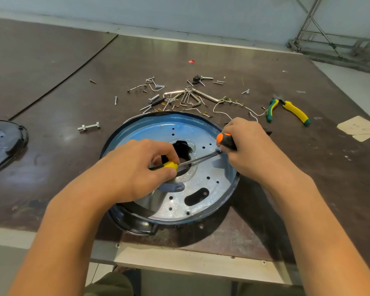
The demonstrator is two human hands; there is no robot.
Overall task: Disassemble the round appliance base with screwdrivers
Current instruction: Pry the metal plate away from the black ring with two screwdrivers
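The round appliance base (201,189) lies open side up on the dark brown tabletop (308,178), close to its near edge. A perforated galvanized plate with an irregular central hole shows inside its black rim. Both bare forearms come in from the bottom of the view and converge over the base. The left hand (132,174) is knuckles-up over the middle of the plate, with fingers and thumb curled round the handle of a yellow-handled screwdriver (169,165). The screwdriver lies nearly flat, its shaft crossing the central hole and running up and to the right. The right hand (250,146) is over the right side of the base, closed in a fist round an orange-and-black screwdriver (225,141). This one is held steeply, with the orange cap sticking out of the fist toward the left. Its blade is mostly hidden by the fingers. The two tools meet at a spot on the plate just inside the right wall. Beyond the base lies a scatter of loose screws and bolts (154,99) mixed with hex keys (188,97) and thin white wires. Green-and-yellow pliers (288,110) lie to the right of the scatter. A single bolt with a nut (89,126) rests left of the base. A black round cover (4,142) sits at the left edge, and pieces of tan paper (359,128) at the right.
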